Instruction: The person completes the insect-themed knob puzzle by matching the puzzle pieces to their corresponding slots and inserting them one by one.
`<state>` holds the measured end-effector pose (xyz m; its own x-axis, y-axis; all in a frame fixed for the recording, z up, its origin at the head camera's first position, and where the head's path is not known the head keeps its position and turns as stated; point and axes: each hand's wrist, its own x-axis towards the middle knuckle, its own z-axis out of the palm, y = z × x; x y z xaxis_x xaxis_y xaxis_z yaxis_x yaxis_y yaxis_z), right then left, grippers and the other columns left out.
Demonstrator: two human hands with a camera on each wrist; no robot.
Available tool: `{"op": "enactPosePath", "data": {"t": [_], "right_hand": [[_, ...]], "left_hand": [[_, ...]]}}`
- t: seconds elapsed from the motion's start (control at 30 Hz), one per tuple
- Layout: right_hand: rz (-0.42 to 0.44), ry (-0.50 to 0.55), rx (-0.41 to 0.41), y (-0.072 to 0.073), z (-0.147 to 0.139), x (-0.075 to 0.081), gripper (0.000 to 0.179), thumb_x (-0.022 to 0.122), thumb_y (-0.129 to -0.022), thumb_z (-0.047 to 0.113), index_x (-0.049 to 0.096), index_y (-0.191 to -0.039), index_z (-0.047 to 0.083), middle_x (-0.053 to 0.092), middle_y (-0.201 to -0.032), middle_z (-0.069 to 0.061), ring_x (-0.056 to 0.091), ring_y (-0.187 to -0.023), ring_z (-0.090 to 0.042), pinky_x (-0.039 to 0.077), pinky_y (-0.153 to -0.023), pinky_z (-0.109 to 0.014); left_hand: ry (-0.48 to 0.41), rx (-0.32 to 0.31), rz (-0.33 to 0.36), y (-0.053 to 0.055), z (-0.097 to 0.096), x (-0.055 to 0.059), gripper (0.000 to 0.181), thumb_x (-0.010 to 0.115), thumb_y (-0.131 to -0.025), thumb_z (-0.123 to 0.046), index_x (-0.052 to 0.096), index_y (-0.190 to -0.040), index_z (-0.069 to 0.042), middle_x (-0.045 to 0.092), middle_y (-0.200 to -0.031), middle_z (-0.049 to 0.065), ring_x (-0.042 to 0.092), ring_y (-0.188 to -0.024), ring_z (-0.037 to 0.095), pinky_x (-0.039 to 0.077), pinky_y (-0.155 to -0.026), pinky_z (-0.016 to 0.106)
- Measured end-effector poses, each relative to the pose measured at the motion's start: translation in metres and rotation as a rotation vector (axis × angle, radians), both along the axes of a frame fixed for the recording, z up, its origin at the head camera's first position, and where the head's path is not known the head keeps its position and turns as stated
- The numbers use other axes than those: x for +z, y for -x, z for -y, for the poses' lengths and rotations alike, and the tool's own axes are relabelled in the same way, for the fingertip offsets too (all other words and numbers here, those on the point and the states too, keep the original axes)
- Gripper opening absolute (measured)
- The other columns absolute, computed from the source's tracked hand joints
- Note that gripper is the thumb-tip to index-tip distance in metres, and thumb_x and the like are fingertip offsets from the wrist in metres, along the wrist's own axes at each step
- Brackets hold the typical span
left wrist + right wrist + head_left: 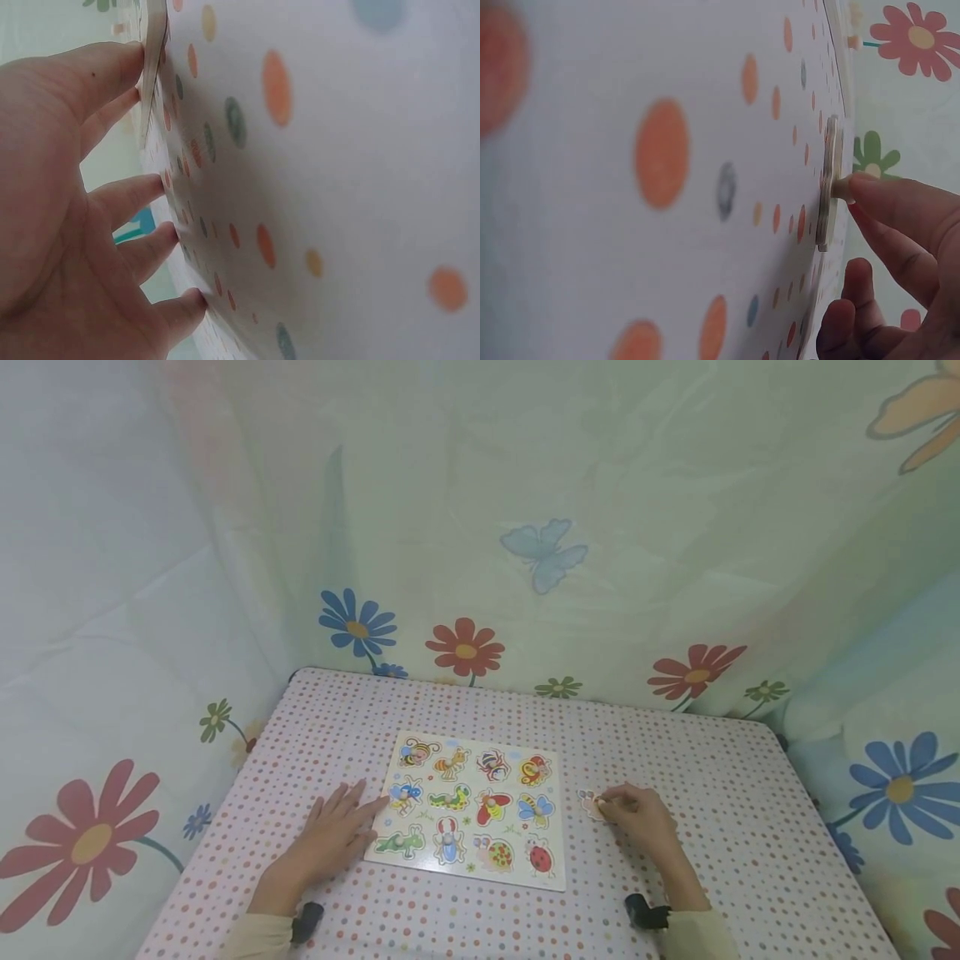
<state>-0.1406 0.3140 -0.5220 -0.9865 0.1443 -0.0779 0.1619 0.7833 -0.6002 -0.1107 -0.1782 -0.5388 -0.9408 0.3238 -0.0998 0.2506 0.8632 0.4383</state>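
A pegged insect puzzle board [468,870] lies on the table, with a bee, a spider, caterpillars and ladybugs among its pictures. My left hand [333,833] rests beside its left edge, fingers spread and straight. In the left wrist view, thumb and index finger of that hand [67,187] are right at the board's edge [154,56], and the other fingertips touch the tablecloth. To the right of the board, my right hand [641,818] pinches a puzzle piece [587,800] by its small knob [843,188]. The piece lies flat, close over the cloth; my fingers partly cover its picture.
A dotted cloth covers the table [337,710]. Behind it hangs a backdrop [420,543] printed with flowers and butterflies. Black straps with small devices [306,922] sit at both wrists.
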Motion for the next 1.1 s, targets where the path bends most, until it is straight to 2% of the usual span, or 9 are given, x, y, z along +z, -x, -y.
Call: {"op": "enactPosePath", "data": {"t": [0.27,0.63,0.73,0.8,0.9,1.1], "right_hand": [[0.022,-0.020,0.013,0.002,-0.001,-0.004,0.026,0.075,-0.090,0.027,0.074,-0.108,0.008,0.062,-0.122,-0.027,0.058,-0.108,-0.044,0.041,-0.087,-0.072],[0.036,-0.055,0.009,0.003,0.003,0.000,0.028,0.075,-0.090,0.028,0.073,-0.109,0.007,0.064,-0.118,-0.025,0.058,-0.107,-0.044,0.040,-0.086,-0.071],[0.023,-0.046,0.017,0.000,0.007,0.005,0.026,0.076,-0.089,0.026,0.073,-0.107,0.008,0.064,-0.117,-0.024,0.060,-0.097,-0.038,0.045,-0.080,-0.061],[0.004,-0.029,0.033,-0.002,0.011,0.008,0.024,0.077,-0.088,0.024,0.074,-0.105,0.008,0.065,-0.115,-0.023,0.061,-0.087,-0.030,0.049,-0.072,-0.050],[-0.024,0.005,0.066,-0.007,0.020,0.014,0.022,0.079,-0.087,0.022,0.075,-0.103,0.008,0.064,-0.112,-0.022,0.060,-0.078,-0.023,0.047,-0.061,-0.035],[-0.071,0.053,0.120,-0.016,0.045,0.014,0.014,0.081,-0.086,0.019,0.076,-0.097,0.011,0.062,-0.105,-0.013,0.051,-0.074,-0.019,0.040,-0.057,-0.029]], "left_hand": [[0.012,-0.008,-0.004,0.001,0.001,-0.002,0.051,0.056,-0.103,-0.033,0.044,-0.153,-0.028,0.021,-0.164,0.015,0.014,-0.149,0.043,0.006,-0.115,0.067],[0.006,-0.009,-0.008,0.002,0.000,-0.002,0.051,0.056,-0.103,-0.033,0.045,-0.153,-0.028,0.021,-0.164,0.015,0.014,-0.149,0.043,0.006,-0.115,0.068],[0.004,-0.005,-0.008,0.002,0.000,-0.002,0.051,0.057,-0.103,-0.033,0.045,-0.152,-0.028,0.021,-0.164,0.015,0.013,-0.149,0.043,0.006,-0.115,0.068],[-0.002,-0.001,-0.007,0.002,0.000,-0.002,0.051,0.057,-0.102,-0.033,0.046,-0.152,-0.028,0.021,-0.164,0.015,0.014,-0.149,0.043,0.006,-0.115,0.068],[-0.007,0.007,-0.003,0.001,0.000,-0.003,0.051,0.057,-0.102,-0.034,0.046,-0.152,-0.028,0.022,-0.164,0.014,0.014,-0.149,0.042,0.006,-0.115,0.068],[-0.014,0.011,0.013,0.001,-0.001,-0.002,0.051,0.057,-0.102,-0.034,0.046,-0.152,-0.028,0.021,-0.164,0.014,0.013,-0.149,0.042,0.006,-0.115,0.068]]}}
